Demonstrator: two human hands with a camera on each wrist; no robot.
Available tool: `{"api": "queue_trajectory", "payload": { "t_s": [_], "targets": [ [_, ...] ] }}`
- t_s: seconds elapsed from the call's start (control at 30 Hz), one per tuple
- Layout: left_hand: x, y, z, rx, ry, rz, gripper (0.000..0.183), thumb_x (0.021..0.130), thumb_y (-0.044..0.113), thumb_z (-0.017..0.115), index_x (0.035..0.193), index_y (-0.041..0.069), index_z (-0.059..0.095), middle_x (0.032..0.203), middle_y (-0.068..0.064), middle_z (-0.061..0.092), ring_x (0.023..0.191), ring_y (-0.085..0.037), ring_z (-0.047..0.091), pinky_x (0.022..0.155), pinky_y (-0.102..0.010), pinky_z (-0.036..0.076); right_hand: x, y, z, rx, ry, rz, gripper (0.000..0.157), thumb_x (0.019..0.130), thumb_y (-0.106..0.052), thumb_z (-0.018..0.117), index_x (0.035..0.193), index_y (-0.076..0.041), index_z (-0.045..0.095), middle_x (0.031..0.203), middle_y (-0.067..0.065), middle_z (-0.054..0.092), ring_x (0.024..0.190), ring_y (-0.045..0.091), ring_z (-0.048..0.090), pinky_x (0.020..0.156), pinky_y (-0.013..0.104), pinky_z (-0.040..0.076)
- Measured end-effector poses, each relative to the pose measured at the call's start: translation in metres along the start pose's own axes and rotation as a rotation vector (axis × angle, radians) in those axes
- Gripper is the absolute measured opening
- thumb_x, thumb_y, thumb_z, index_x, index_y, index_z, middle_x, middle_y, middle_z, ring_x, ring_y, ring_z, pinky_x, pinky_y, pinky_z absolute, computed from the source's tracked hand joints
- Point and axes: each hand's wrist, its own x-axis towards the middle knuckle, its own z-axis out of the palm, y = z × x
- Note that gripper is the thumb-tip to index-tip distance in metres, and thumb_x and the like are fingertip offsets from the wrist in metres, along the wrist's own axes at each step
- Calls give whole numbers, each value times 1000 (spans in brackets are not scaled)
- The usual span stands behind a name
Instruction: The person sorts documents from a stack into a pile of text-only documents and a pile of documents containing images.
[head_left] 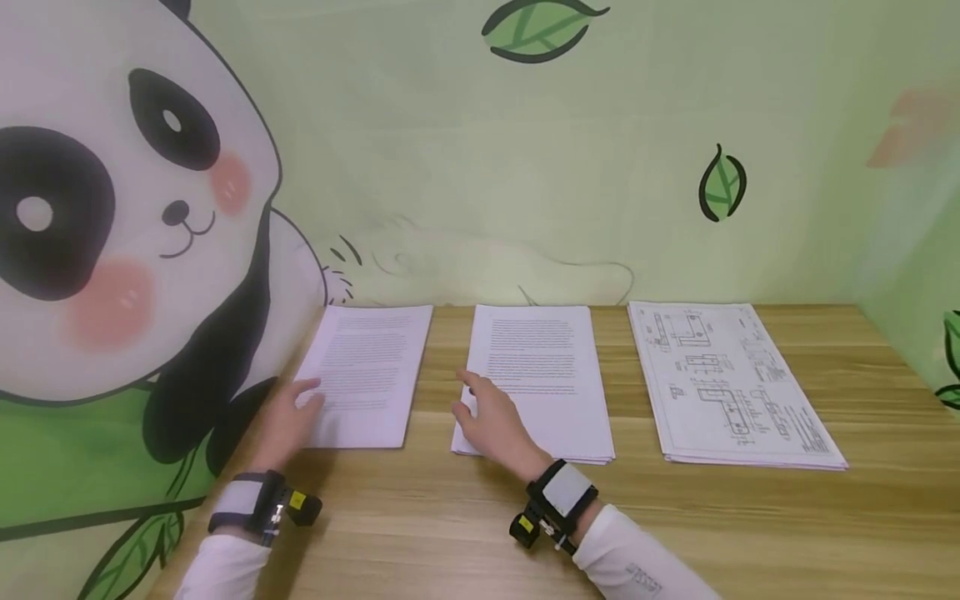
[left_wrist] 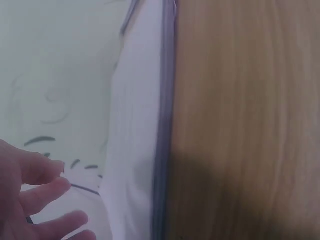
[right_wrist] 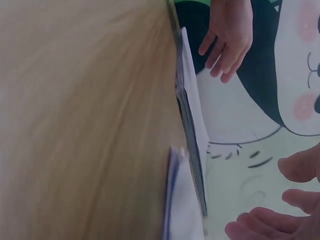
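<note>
Three stacks of paper lie side by side on the wooden table. My left hand [head_left: 288,417] hovers by the left edge of the left stack of printed text sheets [head_left: 363,367], its fingers relaxed and holding nothing. Over the left side of the middle stack of printed text sheets [head_left: 536,358] is my right hand [head_left: 495,421], thumb and fingers apart with nothing between them. In the left wrist view the left hand [left_wrist: 40,195] shows loosely spread fingers above the paper. The right wrist view shows the right hand [right_wrist: 285,210] with its fingers extended, clear of the sheets.
To the right lies a stack of technical drawings [head_left: 731,383]. The wooden table [head_left: 420,525] meets a green backdrop [head_left: 450,167] at its far edge. A large painted panda [head_left: 142,250] covers the left side. Each wrist wears a strapped camera [head_left: 525,527].
</note>
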Motion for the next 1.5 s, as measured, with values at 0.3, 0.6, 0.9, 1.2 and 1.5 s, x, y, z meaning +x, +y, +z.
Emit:
{"api": "queue_trajectory", "payload": {
  "t_s": [0.3,0.6,0.9,1.2,1.5],
  "targets": [
    [14,-25,-10,97,-69,-102,60,96,26,43,143,-8,25,146,-35,25,132,-51,25,107,-65,23,15,-13,35,185,-139,80,50,93,-18,49,140,-4,38,134,25,51,118,33,55,97,46,48],
    [18,-31,0,121,-104,-118,63,92,23,45,143,-7,24,146,-35,25,126,-49,33,103,-65,30,23,-9,62,176,-130,148,56,91,-16,53,143,-6,33,133,25,52,116,32,56,95,47,49],
    [12,-30,5,223,-87,-26,62,89,21,49,139,-11,30,141,-37,29,124,-51,33,102,-67,27,31,-10,74,537,-122,320,64,90,-14,54,146,-5,25,134,24,51,120,30,53,102,47,44],
    [9,-23,15,149,-147,-13,64,91,23,48,141,-11,25,147,-35,23,135,-51,20,110,-63,20,41,-4,73,701,-82,416,70,86,-6,53,147,-2,19,127,24,56,106,26,61,93,42,51],
    [2,-6,27,132,-154,-10,61,94,26,48,142,-5,29,148,-31,26,136,-48,21,111,-62,19,43,1,67,626,-8,429,45,81,6,45,124,-1,53,117,16,64,95,22,60,77,29,47]
  ]
}}
